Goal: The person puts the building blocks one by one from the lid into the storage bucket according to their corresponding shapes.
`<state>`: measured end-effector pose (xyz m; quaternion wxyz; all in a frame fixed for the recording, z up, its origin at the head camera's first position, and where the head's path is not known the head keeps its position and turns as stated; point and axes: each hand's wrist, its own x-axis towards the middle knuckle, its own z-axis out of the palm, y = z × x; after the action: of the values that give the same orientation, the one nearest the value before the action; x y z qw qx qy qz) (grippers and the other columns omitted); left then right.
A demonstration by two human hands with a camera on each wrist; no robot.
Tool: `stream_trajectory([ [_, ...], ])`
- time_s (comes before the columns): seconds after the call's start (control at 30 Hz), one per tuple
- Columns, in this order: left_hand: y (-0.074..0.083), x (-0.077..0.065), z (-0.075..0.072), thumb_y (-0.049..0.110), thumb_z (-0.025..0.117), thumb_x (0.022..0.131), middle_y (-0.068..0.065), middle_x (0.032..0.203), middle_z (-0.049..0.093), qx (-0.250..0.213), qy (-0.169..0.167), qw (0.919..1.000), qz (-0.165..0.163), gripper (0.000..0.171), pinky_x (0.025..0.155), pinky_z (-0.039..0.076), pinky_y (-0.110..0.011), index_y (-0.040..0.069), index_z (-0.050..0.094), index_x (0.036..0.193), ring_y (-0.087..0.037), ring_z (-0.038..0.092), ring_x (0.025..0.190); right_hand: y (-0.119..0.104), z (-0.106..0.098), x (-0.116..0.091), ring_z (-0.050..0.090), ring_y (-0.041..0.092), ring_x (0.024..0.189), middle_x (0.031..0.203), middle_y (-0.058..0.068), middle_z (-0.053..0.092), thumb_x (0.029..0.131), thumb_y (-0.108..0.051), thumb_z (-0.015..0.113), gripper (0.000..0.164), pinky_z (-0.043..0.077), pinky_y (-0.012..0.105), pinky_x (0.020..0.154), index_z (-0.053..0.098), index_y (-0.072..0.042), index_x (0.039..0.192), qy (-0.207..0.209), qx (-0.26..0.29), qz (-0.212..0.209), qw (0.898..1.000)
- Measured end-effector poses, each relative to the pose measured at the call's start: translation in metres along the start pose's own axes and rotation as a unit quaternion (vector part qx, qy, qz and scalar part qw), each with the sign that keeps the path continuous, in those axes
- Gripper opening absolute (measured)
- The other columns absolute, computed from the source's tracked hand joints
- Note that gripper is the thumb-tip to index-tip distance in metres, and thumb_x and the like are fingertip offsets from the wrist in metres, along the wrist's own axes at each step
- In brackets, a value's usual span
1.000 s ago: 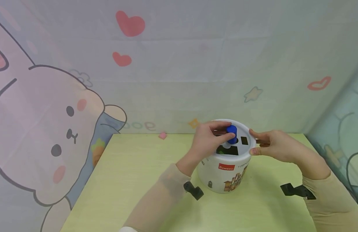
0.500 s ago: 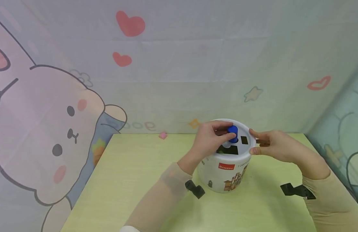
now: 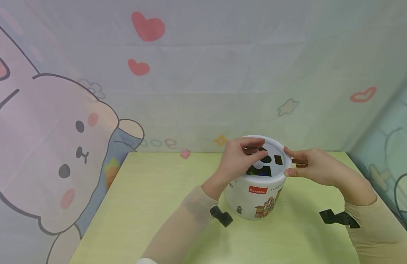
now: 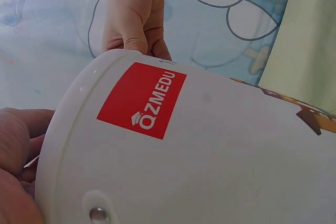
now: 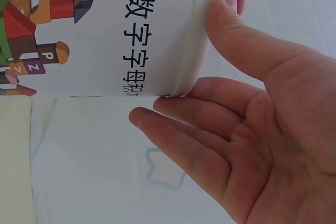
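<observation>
A white toy-block bucket (image 3: 246, 198) stands on the table, its lid (image 3: 276, 146) cut with dark holes of different shapes. My left hand (image 3: 236, 156) is over the lid, thumb and fingers apart around the round hole (image 3: 267, 159), nothing visible between them. A hint of blue shows inside the larger front opening (image 3: 264, 171). With thumb and fingers, my right hand (image 3: 317, 167) grips the lid's right edge. In the right wrist view the thumb (image 5: 226, 6) presses the rim while other fingers spread below. The left wrist view shows the bucket's red label (image 4: 144, 100).
The pale yellow-green table (image 3: 150, 201) extends left and in front of the bucket. Behind it hangs a printed cloth (image 3: 203, 84) with hearts and a rabbit. Black wrist mounts (image 3: 221, 216) sit on both sleeves.
The blue cylinder that my left hand pinched at the round hole has gone from view, and that hole now shows dark. The right hand keeps its grip on the rim.
</observation>
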<state>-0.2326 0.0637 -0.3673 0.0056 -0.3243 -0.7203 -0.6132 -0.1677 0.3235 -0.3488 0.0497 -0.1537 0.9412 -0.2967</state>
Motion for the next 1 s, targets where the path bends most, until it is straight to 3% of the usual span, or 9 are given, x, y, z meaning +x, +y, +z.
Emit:
stream_trajectory([
  [0.13,0.000,0.001,0.000,0.007,0.083,0.095,-0.019,0.126,0.075,-0.011,-0.002,0.9999,0.006,0.034,0.090,0.060,-0.021,-0.003,0.077,0.126,-0.024,0.077,0.109,0.001,-0.001,0.000,0.062,0.049,0.130,0.149,0.031,0.055,0.099,-0.041,0.078,0.087,0.058,0.060,0.097,0.038,0.007,0.160,-0.001,-0.002,0.003,1.000],
  [0.33,-0.002,-0.001,-0.006,0.007,0.082,0.096,-0.019,0.125,0.075,-0.020,0.005,0.9996,0.017,0.034,0.091,0.060,-0.024,-0.003,0.076,0.127,-0.014,0.077,0.105,0.001,0.000,0.000,0.063,0.048,0.129,0.148,0.030,0.057,0.098,-0.040,0.079,0.086,0.059,0.059,0.096,0.040,0.005,0.160,0.003,0.004,0.005,1.000],
  [0.47,-0.012,-0.006,-0.020,0.010,0.082,0.097,-0.012,0.125,0.076,-0.028,0.045,0.9981,0.030,0.033,0.092,0.061,-0.028,0.000,0.076,0.128,-0.015,0.076,0.107,0.002,0.001,0.001,0.064,0.046,0.128,0.148,0.029,0.057,0.097,-0.039,0.080,0.085,0.060,0.057,0.095,0.041,0.005,0.159,0.007,0.005,0.000,1.000],
  [0.63,-0.041,-0.012,-0.049,0.008,0.081,0.097,-0.013,0.123,0.076,-0.044,0.120,0.9914,0.031,0.030,0.092,0.062,-0.033,-0.001,0.077,0.124,-0.023,0.077,0.108,0.004,0.002,0.001,0.065,0.045,0.127,0.149,0.028,0.056,0.096,-0.040,0.081,0.087,0.060,0.056,0.094,0.042,0.005,0.159,0.010,0.004,-0.004,1.000],
  [0.77,-0.066,-0.018,-0.075,0.009,0.081,0.097,-0.018,0.123,0.076,-0.044,0.155,0.9869,0.005,0.030,0.092,0.062,-0.033,-0.002,0.077,0.124,-0.026,0.077,0.108,0.004,0.002,-0.002,0.066,0.043,0.127,0.148,0.026,0.058,0.096,-0.042,0.081,0.087,0.061,0.054,0.095,0.041,0.002,0.161,0.009,0.008,0.002,1.000],
  [1.0,-0.115,-0.033,-0.119,0.012,0.082,0.097,-0.015,0.120,0.077,0.025,0.199,0.9787,-0.045,0.027,0.092,0.062,-0.032,0.004,0.079,0.122,-0.027,0.076,0.108,0.006,0.002,-0.002,0.067,0.044,0.125,0.145,0.026,0.061,0.097,-0.042,0.080,0.087,0.061,0.055,0.094,0.041,0.002,0.161,0.011,0.015,0.003,1.000],
])
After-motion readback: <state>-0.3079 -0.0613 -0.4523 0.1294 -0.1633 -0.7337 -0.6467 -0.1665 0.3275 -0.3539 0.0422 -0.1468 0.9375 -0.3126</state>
